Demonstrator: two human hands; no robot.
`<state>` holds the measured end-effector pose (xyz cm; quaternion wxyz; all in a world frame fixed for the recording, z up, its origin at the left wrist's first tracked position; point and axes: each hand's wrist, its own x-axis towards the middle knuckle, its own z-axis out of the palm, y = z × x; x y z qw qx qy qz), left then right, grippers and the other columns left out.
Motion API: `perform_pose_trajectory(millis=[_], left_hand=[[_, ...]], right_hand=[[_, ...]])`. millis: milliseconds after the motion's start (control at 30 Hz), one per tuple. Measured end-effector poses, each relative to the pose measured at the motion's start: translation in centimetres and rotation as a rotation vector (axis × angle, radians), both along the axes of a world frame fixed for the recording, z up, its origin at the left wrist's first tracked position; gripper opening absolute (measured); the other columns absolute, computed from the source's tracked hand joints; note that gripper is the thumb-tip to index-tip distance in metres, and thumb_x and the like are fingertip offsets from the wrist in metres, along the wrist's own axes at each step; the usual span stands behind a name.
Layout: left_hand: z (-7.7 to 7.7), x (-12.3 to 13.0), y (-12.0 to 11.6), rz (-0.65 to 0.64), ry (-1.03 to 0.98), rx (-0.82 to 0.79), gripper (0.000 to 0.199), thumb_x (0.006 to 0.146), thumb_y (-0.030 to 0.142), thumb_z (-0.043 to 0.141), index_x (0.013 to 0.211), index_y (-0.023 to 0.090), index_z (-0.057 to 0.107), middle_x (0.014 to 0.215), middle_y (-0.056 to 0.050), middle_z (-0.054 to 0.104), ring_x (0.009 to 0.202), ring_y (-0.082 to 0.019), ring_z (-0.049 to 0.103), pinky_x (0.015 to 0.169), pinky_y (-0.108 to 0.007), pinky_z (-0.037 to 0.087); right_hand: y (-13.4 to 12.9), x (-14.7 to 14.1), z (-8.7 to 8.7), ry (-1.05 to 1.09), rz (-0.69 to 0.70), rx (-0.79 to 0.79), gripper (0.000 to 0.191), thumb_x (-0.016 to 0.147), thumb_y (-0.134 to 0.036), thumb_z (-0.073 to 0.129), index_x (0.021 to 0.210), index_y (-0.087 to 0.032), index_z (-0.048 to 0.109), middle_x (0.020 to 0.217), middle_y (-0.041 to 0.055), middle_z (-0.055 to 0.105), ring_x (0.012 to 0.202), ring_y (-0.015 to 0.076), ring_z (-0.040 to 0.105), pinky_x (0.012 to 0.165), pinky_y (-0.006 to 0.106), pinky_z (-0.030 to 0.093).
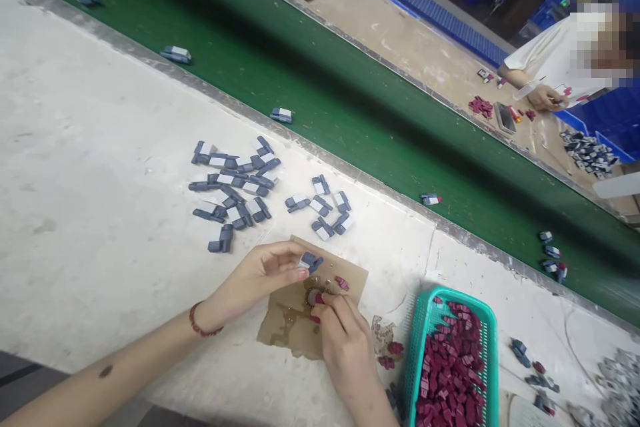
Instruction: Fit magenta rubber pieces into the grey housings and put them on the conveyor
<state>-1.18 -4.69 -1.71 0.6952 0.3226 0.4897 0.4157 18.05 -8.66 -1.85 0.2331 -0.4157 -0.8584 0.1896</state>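
My left hand holds a small blue-grey plastic piece with a pale flat face between thumb and fingers, above a brown cardboard sheet. Closed in a pinch, my right hand has a small dark red plastic piece at its fingertips. That piece is over a small round cap-like dish on the cardboard; whether they touch I cannot tell. Wet-looking brownish stains mark the sheet. Another dark red piece lies near its right side.
Several blue-grey pieces lie grouped beyond my left hand. A turquoise basket of dark red pieces stands at right. Behind runs a green conveyor belt carrying scattered pieces. Across it, a person's hand works at another table.
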Motion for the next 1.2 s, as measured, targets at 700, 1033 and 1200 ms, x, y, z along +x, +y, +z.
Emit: perform_pose_trajectory(millis=[700, 1033, 1200], left_hand=[[-0.7, 1.3, -1.3, -0.049, -0.268, -0.241, 0.046, 0.058, 0.045, 0.088, 0.094, 0.019, 0.074, 0.084, -0.002, 0.074, 0.066, -0.014, 0.07, 0.061, -0.02, 0.056], [-0.4, 1.5, -1.4, -0.143, -0.24, -0.289, 0.054, 0.059, 0.059, 0.082, 0.088, 0.013, 0.075, 0.064, -0.005, 0.074, 0.062, -0.016, 0.07, 0.06, -0.021, 0.055], [-0.7, 1.6, -1.6, -0.225, -0.187, -0.196, 0.053, 0.068, 0.064, 0.073, 0.084, 0.013, 0.072, 0.067, -0.007, 0.072, 0.059, -0.018, 0.068, 0.058, -0.026, 0.054]], right_hand=[[0.4, -0.1, 0.5, 0.898, -0.533, -0.454, 0.008, 0.079, -0.018, 0.073, 0.086, -0.022, 0.073, 0.078, 0.0022, 0.073, 0.066, 0.0152, 0.07, 0.057, 0.023, 0.056], [0.9, 0.2, 1.3, 0.722, -0.319, -0.305, 0.018, 0.085, -0.011, 0.066, 0.088, -0.027, 0.075, 0.085, 0.0024, 0.076, 0.079, 0.0172, 0.072, 0.071, 0.029, 0.059], [0.7, 0.0, 1.3, 0.654, -0.275, -0.253, 0.021, 0.087, -0.011, 0.063, 0.091, -0.027, 0.076, 0.088, 0.0036, 0.076, 0.079, 0.0179, 0.073, 0.072, 0.03, 0.06]])
